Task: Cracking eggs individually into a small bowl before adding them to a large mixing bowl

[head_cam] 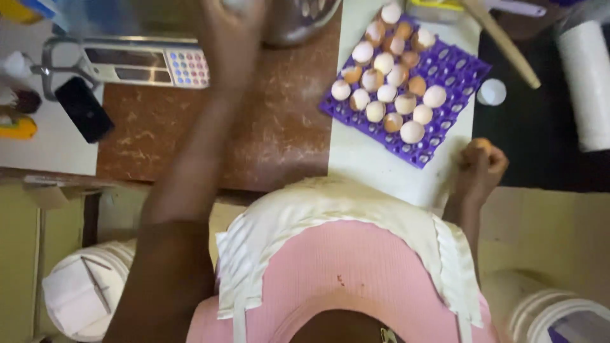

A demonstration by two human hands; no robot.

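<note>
My right hand (478, 171) is closed around a brown egg (483, 144) just off the near right corner of a purple egg tray (459, 68). The tray sits on a white counter and holds several white and brown eggs (386, 93) on its left side. My left arm reaches forward across a brown table (279, 127). My left hand (232, 28) is blurred at the top edge beside a metal bowl (295, 22). Something pale shows at its fingertips, cut off by the frame.
A digital weighing scale (146, 63) and a black phone (82, 109) lie at the left. A wooden stick (502, 41), a small white lid (491, 92) and a white roll (588, 82) are at the right. White buckets (89, 292) stand below, on both sides.
</note>
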